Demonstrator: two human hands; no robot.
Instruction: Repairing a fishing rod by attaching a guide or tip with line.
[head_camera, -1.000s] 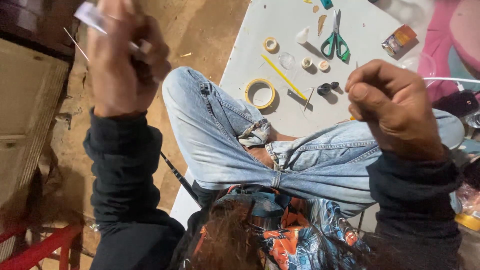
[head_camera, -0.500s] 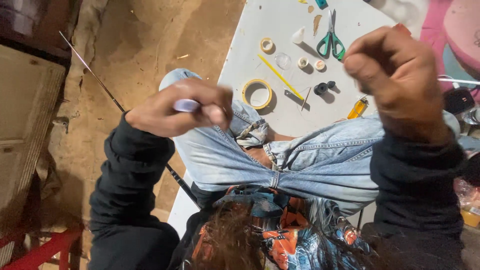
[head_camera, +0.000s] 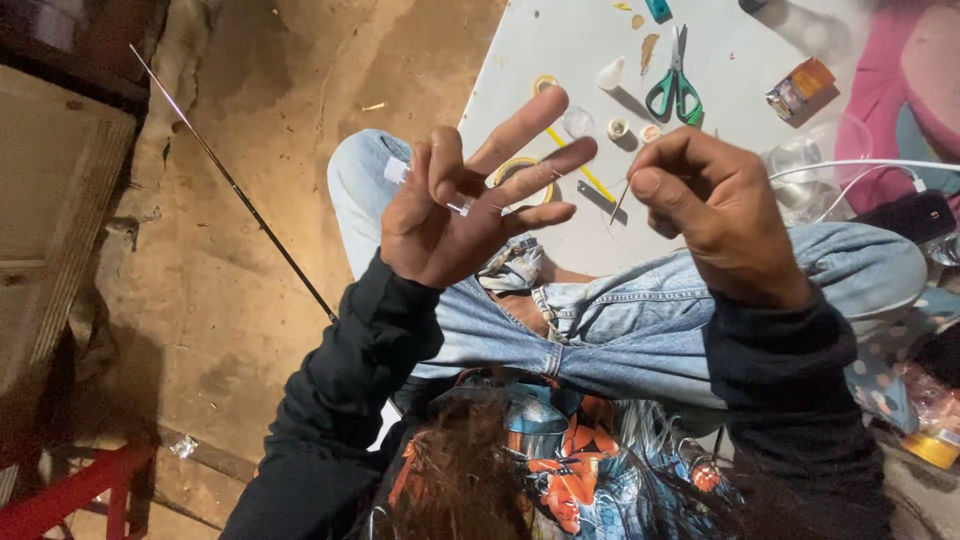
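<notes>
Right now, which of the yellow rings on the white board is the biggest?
The yellow tape ring just behind the left hand's fingers: it is clearly wider than the small yellow ring farther up the white board.

Faded denim jeans (head_camera: 640, 330), a matt white board (head_camera: 520, 60), glossy green plastic scissor handles (head_camera: 674, 95).

Upper right of frame, on my white board (head_camera: 520, 60): green-handled scissors (head_camera: 675, 85), tape ring (head_camera: 517, 170), small orange box (head_camera: 798, 87). Lower left: red frame (head_camera: 75, 490).
</notes>
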